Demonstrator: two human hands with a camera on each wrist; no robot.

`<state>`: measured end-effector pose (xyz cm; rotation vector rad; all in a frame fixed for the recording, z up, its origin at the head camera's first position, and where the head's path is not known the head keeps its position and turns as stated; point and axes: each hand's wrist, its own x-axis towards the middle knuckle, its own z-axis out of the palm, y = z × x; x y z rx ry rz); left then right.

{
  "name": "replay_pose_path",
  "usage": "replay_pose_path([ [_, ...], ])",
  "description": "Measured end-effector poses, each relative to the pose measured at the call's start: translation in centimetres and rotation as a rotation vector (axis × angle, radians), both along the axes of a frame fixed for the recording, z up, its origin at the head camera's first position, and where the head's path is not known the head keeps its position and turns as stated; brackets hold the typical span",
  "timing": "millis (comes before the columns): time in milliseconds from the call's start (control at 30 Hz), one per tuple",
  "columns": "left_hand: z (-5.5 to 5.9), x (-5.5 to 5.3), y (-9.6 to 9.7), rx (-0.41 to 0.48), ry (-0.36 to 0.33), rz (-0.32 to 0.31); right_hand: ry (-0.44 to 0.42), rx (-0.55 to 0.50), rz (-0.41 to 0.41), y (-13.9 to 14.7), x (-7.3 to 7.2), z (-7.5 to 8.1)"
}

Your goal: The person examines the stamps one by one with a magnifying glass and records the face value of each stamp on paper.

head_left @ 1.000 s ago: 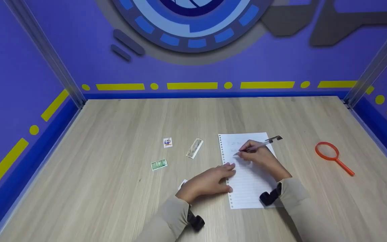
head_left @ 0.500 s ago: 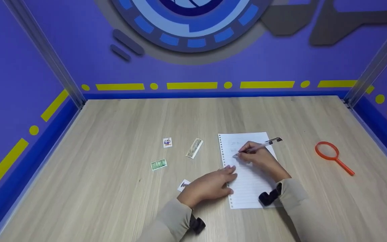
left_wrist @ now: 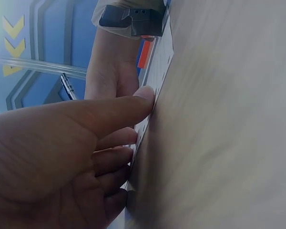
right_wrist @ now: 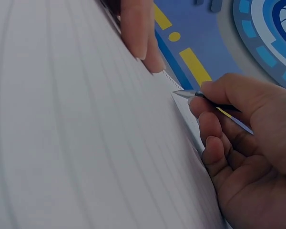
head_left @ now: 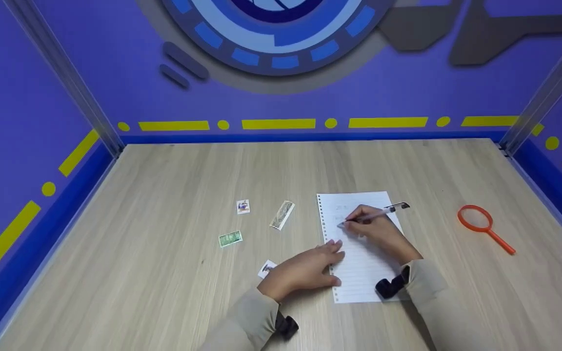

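My right hand (head_left: 381, 234) pinches a clear-barrelled pen (head_left: 383, 211) with a dark clip end, its tip at the upper left part of a lined sheet of paper (head_left: 359, 278). Faint writing shows near the top of that sheet, which has punched holes down its left edge. In the right wrist view the pen's metal tip (right_wrist: 183, 93) points at the paper, with thumb and fingers curled round the grip. My left hand (head_left: 305, 268) lies with relaxed fingers on the sheet's left edge. Just behind its wrist, a small white stamp (head_left: 266, 268) is partly covered.
Left of the paper lie a green stamp (head_left: 230, 239), a small stamp with a coloured figure (head_left: 243, 206) and a long narrow stamp (head_left: 282, 215). An orange magnifying glass (head_left: 490, 231) rests on the right side of the wooden table (head_left: 164, 292). Blue panels stand around the table.
The left hand has shifted slightly right and down, uncovering more of the white stamp. The pen's upper end has tilted a little lower, with its tip staying near the same spot.
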<state>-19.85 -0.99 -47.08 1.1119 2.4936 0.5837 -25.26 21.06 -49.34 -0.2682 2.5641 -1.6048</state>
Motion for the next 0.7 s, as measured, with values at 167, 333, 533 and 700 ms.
replay_pose_path([
  [167, -0.02, 0.03, 0.05, -0.007, 0.008, -0.001, 0.001, -0.014, 0.003, -0.07, 0.14, 0.11],
  [333, -0.04, 0.07, 0.02, -0.011, 0.012, 0.001, -0.021, 0.011, -0.023, -0.11, 0.13, 0.1],
  [533, 0.0, 0.11, -0.06, -0.004, 0.009, -0.003, -0.035, 0.074, -0.01, 0.01, 0.05, -0.04],
  [700, 0.04, 0.05, -0.06, -0.003, 0.009, -0.009, -0.03, 0.062, 0.017, -0.03, 0.07, 0.01],
])
